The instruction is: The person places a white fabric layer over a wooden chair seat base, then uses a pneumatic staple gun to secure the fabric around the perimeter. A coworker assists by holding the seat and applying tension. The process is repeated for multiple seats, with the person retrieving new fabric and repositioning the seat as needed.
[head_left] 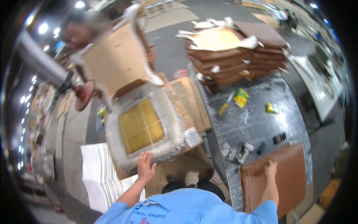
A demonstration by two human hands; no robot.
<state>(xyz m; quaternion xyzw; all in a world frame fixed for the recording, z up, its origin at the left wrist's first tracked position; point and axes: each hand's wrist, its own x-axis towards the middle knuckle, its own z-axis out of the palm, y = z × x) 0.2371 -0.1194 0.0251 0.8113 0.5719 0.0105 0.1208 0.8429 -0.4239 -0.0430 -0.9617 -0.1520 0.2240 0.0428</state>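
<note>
Upholstery in brown lay on the near end of the worktop beneath the right hand, its grip impossible to tell. The left hand, open, touched a pale padded frame. Beyond lay a yellow packet; a co-worker's hand held a beige panel.

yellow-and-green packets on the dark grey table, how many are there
2. One yellow-and-green packet lies right of the yellow-handled cutter; the other packet, farther right. Any beneath the brown leather-like stack under the right hand would be hidden.
</note>
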